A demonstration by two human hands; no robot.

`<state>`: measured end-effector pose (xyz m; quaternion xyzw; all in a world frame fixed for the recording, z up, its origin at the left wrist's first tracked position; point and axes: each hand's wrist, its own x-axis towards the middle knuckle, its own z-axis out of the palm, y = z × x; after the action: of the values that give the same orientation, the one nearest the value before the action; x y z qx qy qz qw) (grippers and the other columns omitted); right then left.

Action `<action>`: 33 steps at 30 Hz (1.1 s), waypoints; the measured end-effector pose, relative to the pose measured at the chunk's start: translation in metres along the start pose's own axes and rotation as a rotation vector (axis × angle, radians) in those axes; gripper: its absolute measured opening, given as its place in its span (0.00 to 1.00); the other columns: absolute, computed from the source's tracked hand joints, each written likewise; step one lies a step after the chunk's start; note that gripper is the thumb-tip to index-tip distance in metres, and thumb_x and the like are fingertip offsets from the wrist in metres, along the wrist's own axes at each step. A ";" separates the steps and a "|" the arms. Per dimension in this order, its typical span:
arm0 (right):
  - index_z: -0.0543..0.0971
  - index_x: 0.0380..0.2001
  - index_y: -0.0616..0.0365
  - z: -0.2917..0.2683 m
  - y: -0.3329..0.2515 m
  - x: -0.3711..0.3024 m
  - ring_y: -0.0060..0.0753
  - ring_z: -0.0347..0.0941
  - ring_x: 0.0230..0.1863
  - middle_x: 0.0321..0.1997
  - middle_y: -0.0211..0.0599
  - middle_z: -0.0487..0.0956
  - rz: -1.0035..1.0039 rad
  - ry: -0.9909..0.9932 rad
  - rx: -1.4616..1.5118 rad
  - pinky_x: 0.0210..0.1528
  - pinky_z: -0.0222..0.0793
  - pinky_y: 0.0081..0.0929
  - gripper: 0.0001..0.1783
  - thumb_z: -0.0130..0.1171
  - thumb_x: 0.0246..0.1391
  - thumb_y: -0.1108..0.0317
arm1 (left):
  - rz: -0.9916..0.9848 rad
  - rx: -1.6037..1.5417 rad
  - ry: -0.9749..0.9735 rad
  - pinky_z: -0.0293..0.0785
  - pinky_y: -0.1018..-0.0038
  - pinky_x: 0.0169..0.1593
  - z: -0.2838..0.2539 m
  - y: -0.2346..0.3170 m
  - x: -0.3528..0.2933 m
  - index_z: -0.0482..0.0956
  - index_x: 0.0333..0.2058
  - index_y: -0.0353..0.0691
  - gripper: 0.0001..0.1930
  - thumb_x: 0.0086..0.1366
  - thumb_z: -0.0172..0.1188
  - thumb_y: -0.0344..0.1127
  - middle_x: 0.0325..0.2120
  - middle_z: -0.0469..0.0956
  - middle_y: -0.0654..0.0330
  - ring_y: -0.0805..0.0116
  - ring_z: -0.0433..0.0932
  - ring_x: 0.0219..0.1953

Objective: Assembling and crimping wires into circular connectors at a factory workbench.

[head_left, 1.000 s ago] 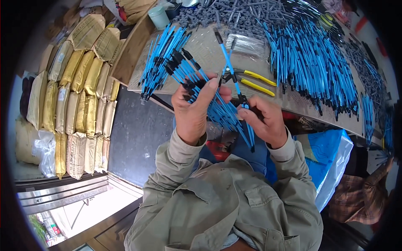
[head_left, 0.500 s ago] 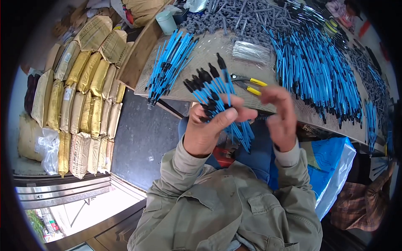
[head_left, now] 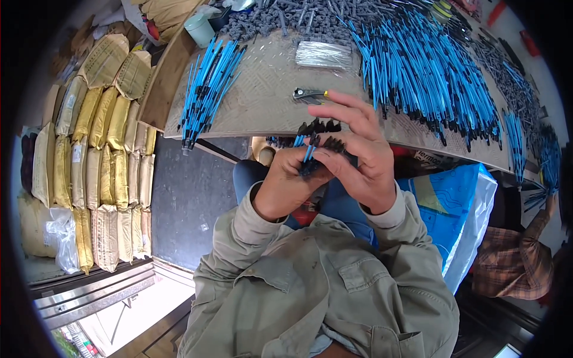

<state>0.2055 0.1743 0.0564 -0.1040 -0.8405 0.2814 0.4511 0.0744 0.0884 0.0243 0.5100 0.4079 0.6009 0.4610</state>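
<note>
My left hand [head_left: 291, 182] grips a bunch of blue rods with black tips [head_left: 315, 143], held upright in front of my chest. My right hand [head_left: 358, 155] wraps around the same bunch from the right, fingers spread over the black tips. On the workbench [head_left: 262, 101] just beyond my hands lie pliers with yellow handles [head_left: 309, 94], partly hidden by my right fingers. A smaller pile of blue rods [head_left: 209, 89] lies at the bench's left end, and a large heap of blue rods [head_left: 418, 65] covers its right side.
Grey plastic parts [head_left: 280, 21] are heaped at the back of the bench beside a shiny metal bundle [head_left: 323, 55]. Stacked yellow sacks [head_left: 98, 155] stand at left. A blue plastic bag [head_left: 462, 197] hangs at right, near another person's checked sleeve [head_left: 519, 262].
The bunch of rods has been drawn closer to my chest and turned upright. My right hand, open and apart half a second ago, has closed around the bunch.
</note>
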 end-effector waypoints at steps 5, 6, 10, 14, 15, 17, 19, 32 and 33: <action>0.78 0.27 0.61 0.000 0.004 -0.007 0.46 0.60 0.59 0.48 0.41 0.76 0.022 0.007 0.028 0.59 0.52 0.39 0.05 0.61 0.45 0.72 | -0.048 -0.032 0.055 0.70 0.80 0.40 0.007 0.003 -0.001 0.78 0.37 0.34 0.08 0.57 0.59 0.23 0.31 0.77 0.67 0.81 0.72 0.35; 0.78 0.27 0.61 0.000 0.005 -0.007 0.46 0.60 0.59 0.48 0.41 0.76 0.032 0.006 0.049 0.58 0.52 0.39 0.05 0.61 0.45 0.72 | -0.061 -0.046 0.077 0.70 0.79 0.40 0.008 0.004 0.000 0.78 0.37 0.34 0.08 0.56 0.59 0.22 0.32 0.77 0.67 0.81 0.72 0.35; 0.78 0.28 0.61 0.000 0.009 -0.005 0.46 0.60 0.59 0.47 0.41 0.76 0.059 -0.006 0.108 0.58 0.52 0.40 0.05 0.60 0.46 0.71 | -0.063 0.004 0.061 0.70 0.79 0.41 0.005 0.002 0.000 0.78 0.37 0.34 0.08 0.57 0.58 0.22 0.32 0.77 0.67 0.81 0.72 0.36; 0.78 0.28 0.61 -0.002 0.010 -0.002 0.45 0.60 0.59 0.48 0.42 0.76 0.082 -0.038 0.180 0.58 0.52 0.40 0.06 0.60 0.46 0.71 | -0.011 0.040 0.002 0.70 0.80 0.40 0.004 -0.004 0.002 0.78 0.37 0.35 0.08 0.57 0.58 0.22 0.31 0.77 0.67 0.81 0.71 0.35; 0.78 0.28 0.61 -0.004 0.011 -0.002 0.45 0.60 0.59 0.48 0.43 0.75 0.094 -0.054 0.219 0.58 0.52 0.40 0.06 0.60 0.46 0.71 | -0.010 0.038 -0.004 0.70 0.80 0.40 0.003 -0.006 0.002 0.78 0.37 0.35 0.08 0.57 0.58 0.22 0.31 0.77 0.67 0.81 0.71 0.35; 0.78 0.29 0.61 -0.006 0.012 0.001 0.45 0.60 0.60 0.48 0.43 0.75 0.106 -0.062 0.245 0.58 0.53 0.40 0.06 0.59 0.46 0.71 | -0.034 0.216 -0.010 0.71 0.79 0.40 0.004 -0.007 0.000 0.78 0.36 0.34 0.07 0.58 0.58 0.23 0.31 0.78 0.64 0.80 0.72 0.35; 0.78 0.30 0.61 -0.005 0.016 0.004 0.43 0.61 0.59 0.49 0.43 0.75 0.023 -0.114 0.247 0.57 0.55 0.38 0.06 0.57 0.49 0.71 | -0.033 0.299 -0.032 0.71 0.79 0.41 0.005 -0.005 -0.001 0.77 0.36 0.34 0.07 0.58 0.58 0.23 0.31 0.78 0.63 0.79 0.73 0.35; 0.78 0.24 0.61 -0.074 0.246 0.084 0.43 0.78 0.30 0.28 0.45 0.79 0.384 -0.126 -1.102 0.31 0.73 0.37 0.09 0.52 0.46 0.68 | 0.094 -0.529 0.008 0.73 0.60 0.47 -0.010 0.029 -0.018 0.71 0.41 0.30 0.11 0.65 0.48 0.33 0.35 0.77 0.42 0.53 0.78 0.41; 0.78 0.24 0.60 -0.071 0.244 0.083 0.47 0.77 0.31 0.29 0.46 0.79 0.460 -0.143 -1.168 0.31 0.73 0.39 0.08 0.51 0.43 0.69 | 0.098 -0.521 -0.005 0.73 0.60 0.47 -0.016 0.024 -0.020 0.71 0.41 0.30 0.11 0.65 0.48 0.33 0.35 0.77 0.41 0.53 0.78 0.41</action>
<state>0.1966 0.4366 0.0070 -0.4922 -0.8396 -0.1280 0.1906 0.0559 0.0626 0.0406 0.3948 0.2132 0.7060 0.5480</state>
